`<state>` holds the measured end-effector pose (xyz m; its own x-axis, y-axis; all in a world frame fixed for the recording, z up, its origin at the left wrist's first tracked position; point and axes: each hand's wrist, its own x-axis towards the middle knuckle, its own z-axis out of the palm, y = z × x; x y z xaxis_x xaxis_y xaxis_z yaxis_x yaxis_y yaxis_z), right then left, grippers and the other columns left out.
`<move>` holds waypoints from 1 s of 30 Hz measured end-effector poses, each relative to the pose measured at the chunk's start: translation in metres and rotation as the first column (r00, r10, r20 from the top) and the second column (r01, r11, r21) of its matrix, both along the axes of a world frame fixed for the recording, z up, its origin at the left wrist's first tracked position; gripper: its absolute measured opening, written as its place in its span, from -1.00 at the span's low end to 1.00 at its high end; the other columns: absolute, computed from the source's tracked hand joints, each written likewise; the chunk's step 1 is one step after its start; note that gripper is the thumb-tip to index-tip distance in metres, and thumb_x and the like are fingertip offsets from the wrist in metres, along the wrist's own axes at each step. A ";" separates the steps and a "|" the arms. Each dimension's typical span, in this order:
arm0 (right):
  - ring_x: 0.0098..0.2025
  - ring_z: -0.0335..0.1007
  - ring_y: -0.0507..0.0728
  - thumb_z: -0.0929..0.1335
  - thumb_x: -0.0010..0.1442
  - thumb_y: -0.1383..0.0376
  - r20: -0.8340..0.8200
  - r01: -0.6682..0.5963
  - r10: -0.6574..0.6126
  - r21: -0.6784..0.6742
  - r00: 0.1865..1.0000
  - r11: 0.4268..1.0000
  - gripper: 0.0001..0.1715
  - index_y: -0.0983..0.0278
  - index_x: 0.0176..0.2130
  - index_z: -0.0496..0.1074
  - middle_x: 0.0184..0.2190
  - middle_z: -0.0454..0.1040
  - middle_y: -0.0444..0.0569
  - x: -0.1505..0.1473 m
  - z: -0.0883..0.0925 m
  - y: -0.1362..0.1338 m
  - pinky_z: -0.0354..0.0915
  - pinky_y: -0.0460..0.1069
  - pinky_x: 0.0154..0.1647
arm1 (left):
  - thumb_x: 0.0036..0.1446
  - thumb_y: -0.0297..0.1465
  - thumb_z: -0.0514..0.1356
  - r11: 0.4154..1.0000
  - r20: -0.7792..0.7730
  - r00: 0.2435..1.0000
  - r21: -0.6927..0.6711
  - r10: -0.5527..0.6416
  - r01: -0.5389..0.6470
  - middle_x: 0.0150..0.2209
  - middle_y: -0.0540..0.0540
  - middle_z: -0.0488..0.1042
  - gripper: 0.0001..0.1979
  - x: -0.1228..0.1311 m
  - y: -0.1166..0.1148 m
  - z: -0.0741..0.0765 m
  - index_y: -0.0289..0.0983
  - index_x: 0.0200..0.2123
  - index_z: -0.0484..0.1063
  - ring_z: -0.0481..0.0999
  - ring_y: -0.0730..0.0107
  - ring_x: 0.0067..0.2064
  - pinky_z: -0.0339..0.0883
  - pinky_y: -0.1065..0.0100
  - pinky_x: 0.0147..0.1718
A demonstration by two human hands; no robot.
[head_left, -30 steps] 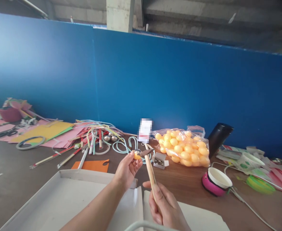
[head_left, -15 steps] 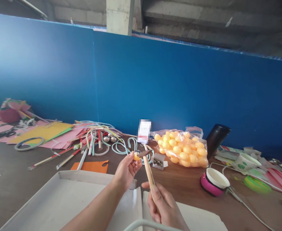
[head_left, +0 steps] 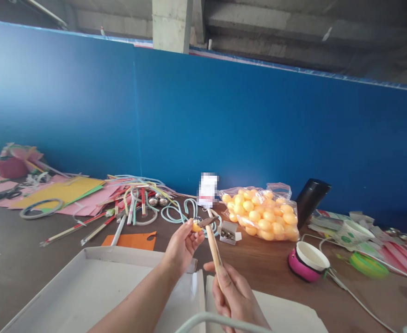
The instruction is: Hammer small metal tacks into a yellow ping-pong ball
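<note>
Between the thumb and fingertips of my left hand is a small ball, orange below and shiny silver on top. Whether this is one ball or two pressed together I cannot tell. My right hand is wrapped around the wooden handle of a hammer. The hammer's dark metal head lies right against the ball, or just beside it. Both hands are above an open white box lid. Just beyond them sits a small white box of metal pieces.
A clear bag of orange balls lies behind, next to a tilted black cylinder. A pink-wrapped cup stands right. Left are silver balls, tubing, orange card and coloured paper. A blue partition rises behind.
The view has shifted very slightly. My hands, the ball and the hammer keep the same positions relative to each other.
</note>
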<state>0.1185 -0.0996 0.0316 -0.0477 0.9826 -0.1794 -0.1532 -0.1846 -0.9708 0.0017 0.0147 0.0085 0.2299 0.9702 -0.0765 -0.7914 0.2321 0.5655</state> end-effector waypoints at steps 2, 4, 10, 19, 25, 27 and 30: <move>-0.76 -0.13 -0.16 0.23 0.11 -0.09 0.006 0.004 -0.004 -0.005 1.000 1.000 -0.47 0.27 -0.14 0.32 -0.63 0.13 -0.28 0.000 0.000 0.000 -0.10 -0.26 -0.86 | 0.05 -0.40 0.19 1.000 -0.003 1.000 -0.002 0.002 -0.002 -0.39 -0.10 0.45 -0.87 0.000 0.000 0.000 -0.34 -0.34 0.35 0.47 0.51 -0.40 0.44 0.46 -0.34; -0.76 -0.14 -0.16 0.23 0.11 -0.09 0.002 -0.002 0.002 0.006 1.000 1.000 -0.46 0.26 -0.14 0.31 -0.63 0.13 -0.28 0.000 -0.001 0.000 -0.09 -0.25 -0.87 | 0.05 -0.40 0.20 1.000 -0.007 1.000 -0.003 0.005 -0.005 -0.40 -0.10 0.45 -0.87 0.000 0.000 -0.001 -0.34 -0.34 0.35 0.47 0.51 -0.40 0.44 0.46 -0.33; -0.76 -0.12 -0.16 0.23 0.11 -0.09 0.008 -0.008 0.008 0.003 1.000 1.000 -0.47 0.26 -0.14 0.31 -0.61 0.15 -0.27 0.001 -0.002 0.000 -0.09 -0.25 -0.86 | 0.05 -0.39 0.20 1.000 -0.009 1.000 -0.007 0.013 -0.013 -0.41 -0.10 0.44 -0.86 0.000 0.001 -0.001 -0.34 -0.34 0.34 0.47 0.51 -0.40 0.43 0.46 -0.34; -0.76 -0.14 -0.16 0.25 0.12 -0.06 -0.066 0.018 -0.015 0.045 0.998 0.999 -0.49 0.27 -0.13 0.30 -0.64 0.15 -0.28 0.004 -0.005 0.002 -0.11 -0.23 -0.85 | 0.05 -0.40 0.20 1.000 0.009 1.000 0.000 0.015 -0.015 -0.41 -0.09 0.44 -0.86 0.000 0.001 -0.002 -0.36 -0.33 0.35 0.46 0.52 -0.42 0.43 0.47 -0.35; -0.77 -0.14 -0.16 0.24 0.16 -0.01 -0.117 0.026 -0.016 0.084 0.993 0.996 -0.55 0.26 -0.12 0.29 -0.65 0.16 -0.28 0.006 -0.006 0.002 -0.10 -0.23 -0.84 | 0.05 -0.41 0.20 1.000 0.017 1.000 0.007 0.015 -0.015 -0.37 -0.09 0.44 -0.86 0.000 0.001 -0.002 -0.35 -0.32 0.36 0.46 0.51 -0.40 0.43 0.46 -0.34; -0.77 -0.16 -0.16 0.25 0.14 -0.02 -0.114 0.016 -0.008 0.069 0.993 0.997 -0.54 0.26 -0.12 0.30 -0.64 0.15 -0.28 0.004 -0.006 0.001 -0.11 -0.23 -0.85 | 0.05 -0.40 0.20 1.000 0.013 1.000 0.016 0.009 -0.009 -0.39 -0.08 0.44 -0.86 0.000 0.000 -0.001 -0.35 -0.32 0.36 0.46 0.52 -0.39 0.43 0.46 -0.33; -0.76 -0.15 -0.16 0.26 0.12 -0.04 -0.093 0.013 -0.009 0.042 0.996 0.999 -0.52 0.25 -0.12 0.30 -0.63 0.14 -0.28 0.002 -0.005 0.000 -0.10 -0.24 -0.87 | 0.05 -0.39 0.19 1.000 0.001 1.000 0.028 -0.003 0.003 -0.41 -0.07 0.43 -0.86 0.000 -0.001 0.000 -0.34 -0.33 0.36 0.46 0.52 -0.40 0.42 0.46 -0.33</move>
<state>0.1208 -0.0992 0.0262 -0.0515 0.9899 -0.1323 -0.2450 -0.1410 -0.9592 0.0015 0.0140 0.0084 0.2333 0.9712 -0.0492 -0.7913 0.2190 0.5709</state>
